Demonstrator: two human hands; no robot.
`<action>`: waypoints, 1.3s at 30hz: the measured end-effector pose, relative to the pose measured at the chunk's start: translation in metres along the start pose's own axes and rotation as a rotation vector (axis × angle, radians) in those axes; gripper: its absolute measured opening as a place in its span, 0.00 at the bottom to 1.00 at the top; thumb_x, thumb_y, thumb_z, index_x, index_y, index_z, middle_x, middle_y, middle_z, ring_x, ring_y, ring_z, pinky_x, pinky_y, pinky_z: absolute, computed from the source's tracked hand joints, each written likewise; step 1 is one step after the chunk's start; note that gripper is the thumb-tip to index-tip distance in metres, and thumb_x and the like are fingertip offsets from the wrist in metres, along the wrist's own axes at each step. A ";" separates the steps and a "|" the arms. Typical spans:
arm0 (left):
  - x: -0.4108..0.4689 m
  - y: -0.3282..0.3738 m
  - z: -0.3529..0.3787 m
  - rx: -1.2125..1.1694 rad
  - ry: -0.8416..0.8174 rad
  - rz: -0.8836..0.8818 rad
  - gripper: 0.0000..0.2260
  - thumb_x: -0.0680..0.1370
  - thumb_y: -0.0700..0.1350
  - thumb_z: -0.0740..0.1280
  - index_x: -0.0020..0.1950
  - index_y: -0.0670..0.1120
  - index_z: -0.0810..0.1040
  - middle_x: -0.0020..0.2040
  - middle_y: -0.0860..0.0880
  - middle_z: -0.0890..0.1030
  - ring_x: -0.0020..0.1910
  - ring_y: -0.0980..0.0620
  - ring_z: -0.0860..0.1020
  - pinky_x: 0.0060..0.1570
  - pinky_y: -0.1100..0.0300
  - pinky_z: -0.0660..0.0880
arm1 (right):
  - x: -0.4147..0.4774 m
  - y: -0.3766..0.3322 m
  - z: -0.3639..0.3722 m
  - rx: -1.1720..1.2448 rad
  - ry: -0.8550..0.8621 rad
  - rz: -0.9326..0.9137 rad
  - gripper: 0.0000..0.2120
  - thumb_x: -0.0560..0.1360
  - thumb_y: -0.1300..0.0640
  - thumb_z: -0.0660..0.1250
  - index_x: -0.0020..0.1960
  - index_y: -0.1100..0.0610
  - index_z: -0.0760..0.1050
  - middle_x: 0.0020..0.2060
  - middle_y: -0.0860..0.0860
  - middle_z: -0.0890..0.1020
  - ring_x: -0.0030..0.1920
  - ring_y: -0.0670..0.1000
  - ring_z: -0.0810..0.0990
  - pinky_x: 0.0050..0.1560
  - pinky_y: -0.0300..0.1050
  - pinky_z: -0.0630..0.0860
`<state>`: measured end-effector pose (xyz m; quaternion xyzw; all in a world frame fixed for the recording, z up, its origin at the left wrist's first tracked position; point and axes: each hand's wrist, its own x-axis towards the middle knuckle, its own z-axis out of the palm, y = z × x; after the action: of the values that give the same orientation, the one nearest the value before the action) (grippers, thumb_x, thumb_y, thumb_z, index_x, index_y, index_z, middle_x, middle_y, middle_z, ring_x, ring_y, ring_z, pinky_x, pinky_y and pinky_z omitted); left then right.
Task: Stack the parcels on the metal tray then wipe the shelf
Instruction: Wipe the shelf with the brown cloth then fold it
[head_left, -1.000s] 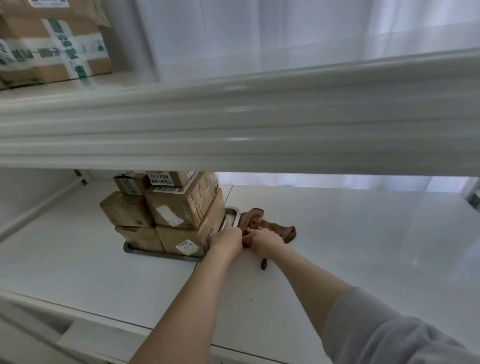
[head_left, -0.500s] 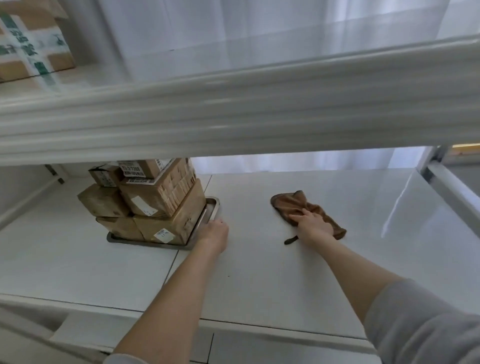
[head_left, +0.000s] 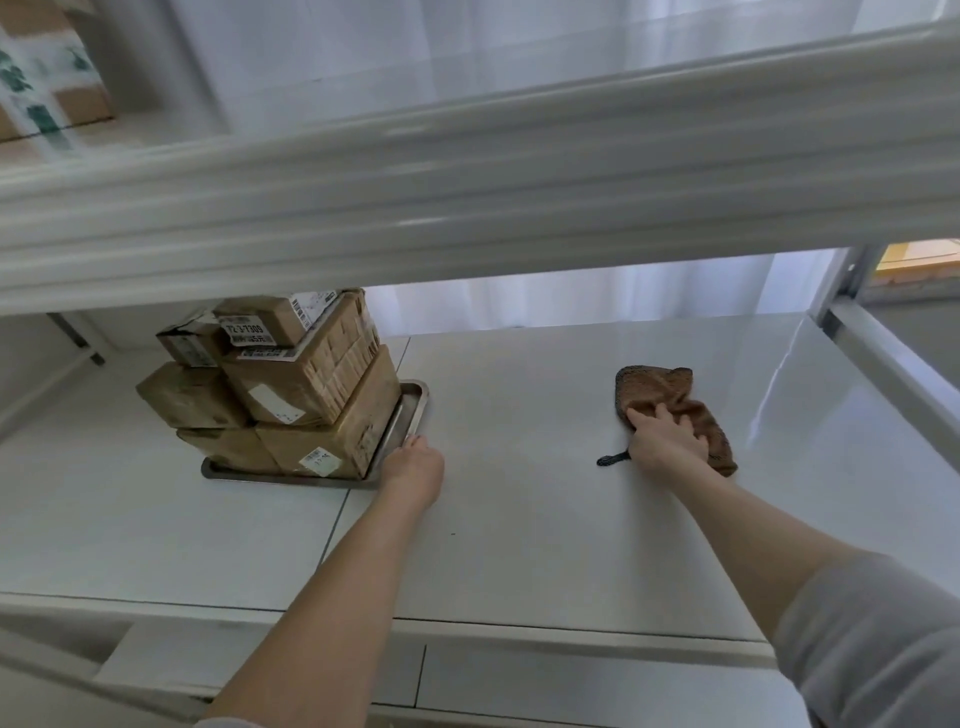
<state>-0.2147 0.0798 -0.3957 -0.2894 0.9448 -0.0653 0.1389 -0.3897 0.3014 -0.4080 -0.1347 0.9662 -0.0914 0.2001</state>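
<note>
A taped box sits on the upper shelf, white curtain hangs behind, a grey upright stands at right

I see the brown cardboard parcels piled in three tiers on the metal tray, white labels on several faces, the upper boxes sitting slightly askew. The tray is shallow, silvery, with rounded corners, and lies flat on the left half of the white shelf. A crumpled brown cloth lies on the shelf's right half, well apart from the tray.
</note>
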 end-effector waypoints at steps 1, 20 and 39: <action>0.002 -0.001 -0.001 -0.002 -0.001 0.006 0.19 0.80 0.35 0.52 0.72 0.39 0.66 0.72 0.43 0.64 0.73 0.47 0.62 0.69 0.53 0.66 | -0.001 -0.007 0.001 0.000 -0.007 -0.019 0.27 0.80 0.59 0.50 0.77 0.41 0.53 0.79 0.49 0.47 0.77 0.59 0.44 0.75 0.61 0.47; -0.006 -0.019 0.005 0.037 0.154 0.083 0.17 0.78 0.36 0.58 0.67 0.41 0.66 0.62 0.39 0.73 0.60 0.41 0.74 0.56 0.53 0.73 | -0.021 -0.115 0.044 -0.048 -0.033 -0.443 0.24 0.78 0.52 0.57 0.72 0.36 0.63 0.76 0.43 0.58 0.76 0.53 0.55 0.76 0.52 0.51; -0.060 -0.056 0.039 -0.142 -0.018 -0.083 0.16 0.78 0.39 0.55 0.65 0.46 0.72 0.64 0.43 0.73 0.63 0.42 0.72 0.57 0.52 0.72 | -0.106 -0.131 0.068 -0.047 -0.160 -0.584 0.26 0.79 0.61 0.54 0.68 0.34 0.68 0.76 0.41 0.59 0.75 0.54 0.54 0.72 0.52 0.59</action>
<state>-0.1256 0.0655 -0.4079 -0.3381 0.9330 -0.0014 0.1235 -0.2392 0.2002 -0.4007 -0.4179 0.8697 -0.1119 0.2375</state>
